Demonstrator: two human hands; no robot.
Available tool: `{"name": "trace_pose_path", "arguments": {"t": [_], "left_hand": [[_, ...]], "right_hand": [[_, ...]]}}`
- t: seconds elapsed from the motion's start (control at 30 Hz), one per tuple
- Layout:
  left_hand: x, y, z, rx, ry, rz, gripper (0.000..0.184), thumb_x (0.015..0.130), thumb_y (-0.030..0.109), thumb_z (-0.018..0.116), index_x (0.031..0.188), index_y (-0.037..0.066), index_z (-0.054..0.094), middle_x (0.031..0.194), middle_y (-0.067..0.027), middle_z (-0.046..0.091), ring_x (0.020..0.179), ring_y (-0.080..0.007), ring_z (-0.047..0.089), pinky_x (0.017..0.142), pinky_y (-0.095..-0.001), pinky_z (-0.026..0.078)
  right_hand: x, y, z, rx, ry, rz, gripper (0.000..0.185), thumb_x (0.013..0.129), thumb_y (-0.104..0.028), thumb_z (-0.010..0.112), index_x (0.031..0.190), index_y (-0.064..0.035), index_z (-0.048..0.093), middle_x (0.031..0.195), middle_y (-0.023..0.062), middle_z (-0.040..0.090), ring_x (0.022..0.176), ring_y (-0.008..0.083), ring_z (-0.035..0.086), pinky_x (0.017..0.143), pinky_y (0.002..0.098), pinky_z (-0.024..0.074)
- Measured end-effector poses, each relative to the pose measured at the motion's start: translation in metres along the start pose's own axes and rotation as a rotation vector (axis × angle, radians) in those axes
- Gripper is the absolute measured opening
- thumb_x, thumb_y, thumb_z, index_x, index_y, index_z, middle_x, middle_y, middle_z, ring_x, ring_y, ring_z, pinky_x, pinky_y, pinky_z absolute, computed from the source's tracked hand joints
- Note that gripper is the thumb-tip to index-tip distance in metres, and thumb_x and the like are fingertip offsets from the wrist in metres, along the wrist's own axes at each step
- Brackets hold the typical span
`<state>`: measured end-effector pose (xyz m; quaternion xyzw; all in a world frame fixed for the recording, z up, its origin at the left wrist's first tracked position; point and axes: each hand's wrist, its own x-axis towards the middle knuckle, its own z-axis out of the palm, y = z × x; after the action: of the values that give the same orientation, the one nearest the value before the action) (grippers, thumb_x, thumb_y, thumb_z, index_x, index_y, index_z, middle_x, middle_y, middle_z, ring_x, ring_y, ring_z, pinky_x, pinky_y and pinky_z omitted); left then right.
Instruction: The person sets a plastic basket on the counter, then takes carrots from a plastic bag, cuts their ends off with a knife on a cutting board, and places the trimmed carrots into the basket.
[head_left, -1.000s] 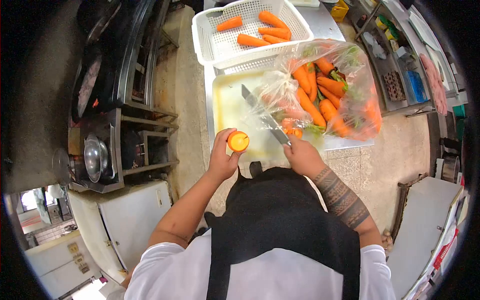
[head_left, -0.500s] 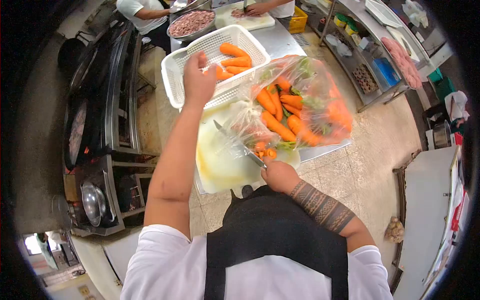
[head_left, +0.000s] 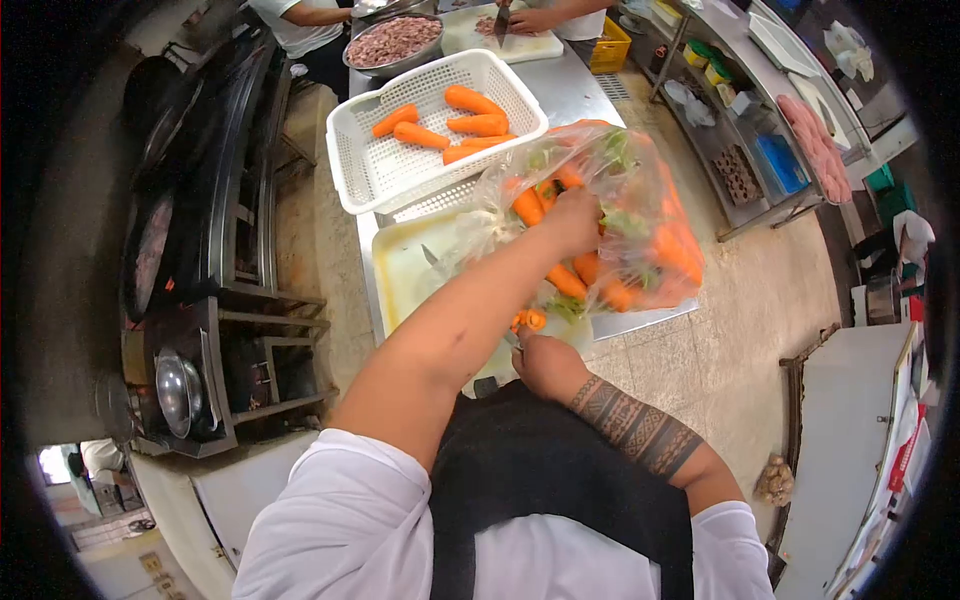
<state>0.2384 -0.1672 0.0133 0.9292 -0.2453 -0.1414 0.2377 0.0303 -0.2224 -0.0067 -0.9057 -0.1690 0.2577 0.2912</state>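
Loosely, crinkly plastic [head_left: 632, 222] surrounds carrots [head_left: 528, 208].

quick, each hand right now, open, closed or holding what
Left hand: at the bagged carrots; grip cannot be told.
Right hand: closed, holding the knife.

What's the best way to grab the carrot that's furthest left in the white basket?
I'd come straight down from above and hold the carrot around its middle, squeezing across its two long sides. It's long and rounded and lies on its side, and the white basket is open on top but has walls around it.
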Motion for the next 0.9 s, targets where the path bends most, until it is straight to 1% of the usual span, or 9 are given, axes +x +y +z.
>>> {"name": "trace_pose_path", "arguments": {"t": [0.07,0.17,0.27,0.37,0.5,0.6,0.67,0.77,0.9], "left_hand": [[-0.004,-0.001,-0.010,-0.059,-0.004,0.025,0.035,0.080,0.021,0.079,0.109,0.002,0.074,0.109,-0.0193,0.071,0.108,-0.0383,0.066,0.097,-0.0470,0.054],[-0.010,-0.025,0.002,-0.154,0.287,0.177,0.039,0.079,0.020,0.081,0.112,0.001,0.073,0.112,-0.0193,0.072,0.110,-0.0389,0.066,0.098,-0.0465,0.054],[-0.035,-0.027,-0.006,-0.396,0.405,0.098,0.035,0.080,0.021,0.083,0.106,0.000,0.071,0.112,-0.0229,0.070,0.107,-0.0399,0.067,0.093,-0.0467,0.054],[-0.030,-0.020,0.007,-0.367,0.424,0.098,0.043,0.075,0.013,0.084,0.114,0.001,0.070,0.112,-0.0198,0.069,0.111,-0.0382,0.066,0.099,-0.0466,0.052],[-0.007,-0.006,0.018,-0.169,0.187,0.046,0.047,0.075,0.021,0.085,0.115,0.003,0.071,0.119,-0.0186,0.066,0.117,-0.0372,0.062,0.103,-0.0465,0.049],[0.000,0.000,0.021,0.073,0.152,-0.006,0.049,0.074,0.027,0.085,0.117,0.005,0.072,0.122,-0.0170,0.065,0.122,-0.0379,0.058,0.106,-0.0466,0.047],[-0.006,0.006,0.006,0.050,0.112,-0.025,0.051,0.075,0.030,0.086,0.118,0.006,0.072,0.123,-0.0158,0.064,0.123,-0.0381,0.056,0.107,-0.0463,0.045],[-0.020,-0.010,0.009,-0.057,0.258,0.205,0.057,0.073,0.030,0.087,0.122,0.006,0.070,0.124,-0.0160,0.065,0.123,-0.0383,0.057,0.108,-0.0468,0.046],[-0.069,-0.026,-0.004,-0.442,0.459,0.072,0.054,0.079,0.023,0.087,0.126,0.004,0.067,0.123,-0.0165,0.069,0.117,-0.0338,0.065,0.104,-0.0438,0.051]], "right_hand": [[0.000,-0.002,-0.004,-0.006,-0.018,0.019,0.031,0.100,-0.027,0.057,0.114,0.0008,0.058,0.093,0.0257,0.072,0.090,0.0441,0.071,0.081,0.0566,0.0554],[0.000,0.000,-0.008,0.018,-0.017,0.012,0.033,0.101,-0.027,0.056,0.118,0.0010,0.057,0.094,0.0256,0.072,0.092,0.0436,0.071,0.082,0.0557,0.0555],[0.003,-0.002,-0.004,0.006,-0.014,-0.018,0.032,0.102,-0.027,0.055,0.118,0.0008,0.058,0.094,0.0256,0.072,0.092,0.0431,0.071,0.082,0.0549,0.0556],[0.007,-0.004,0.006,-0.034,-0.018,-0.054,0.030,0.101,-0.025,0.054,0.114,0.0008,0.061,0.094,0.0256,0.072,0.092,0.0423,0.072,0.080,0.0543,0.0562],[0.026,0.007,0.027,-0.348,-0.049,-0.389,0.026,0.099,-0.022,0.055,0.105,0.0006,0.065,0.092,0.0244,0.072,0.087,0.0411,0.072,0.075,0.0532,0.0574],[0.025,0.014,0.039,-0.176,0.135,-0.434,0.024,0.097,-0.021,0.056,0.103,0.0005,0.067,0.089,0.0235,0.072,0.082,0.0409,0.072,0.071,0.0530,0.0576],[0.029,0.021,0.053,-0.147,0.141,-0.350,0.025,0.097,-0.020,0.057,0.109,-0.0007,0.066,0.088,0.0234,0.072,0.081,0.0416,0.072,0.070,0.0532,0.0574],[0.017,0.000,0.031,-0.041,0.165,-0.183,0.029,0.098,-0.022,0.057,0.115,0.0004,0.063,0.089,0.0236,0.072,0.082,0.0430,0.071,0.072,0.0539,0.0569],[0.012,-0.011,0.018,0.009,0.174,-0.142,0.033,0.102,-0.027,0.056,0.119,0.0016,0.059,0.085,0.0253,0.071,0.079,0.0461,0.070,0.071,0.0566,0.0554]]}}
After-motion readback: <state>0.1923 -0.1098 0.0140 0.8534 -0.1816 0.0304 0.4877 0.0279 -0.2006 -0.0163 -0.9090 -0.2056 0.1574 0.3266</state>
